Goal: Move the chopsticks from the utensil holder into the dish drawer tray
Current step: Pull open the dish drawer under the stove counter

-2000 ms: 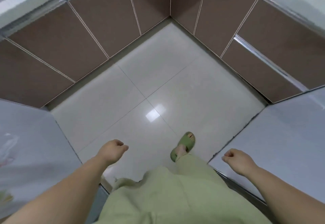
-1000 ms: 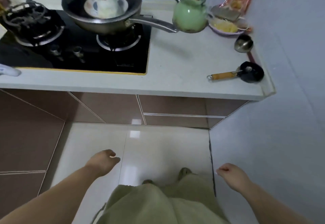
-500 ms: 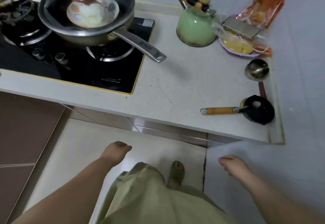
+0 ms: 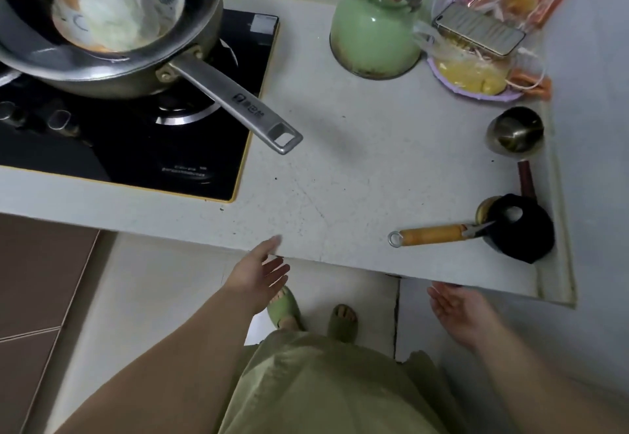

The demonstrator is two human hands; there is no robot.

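Below white counter (image 4: 340, 175), tiled floor (image 4: 153, 297)

Home kitchen: gas hob (image 4: 143, 141) w/ pan (image 4: 112, 25), kettle (image 4: 374, 35), counter (image 4: 340, 178)

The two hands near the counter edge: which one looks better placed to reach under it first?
Probably the left hand: its open fingers already touch the countertop edge. The right hand hangs open, lower and nearer the body. No drawer or chopsticks show yet.
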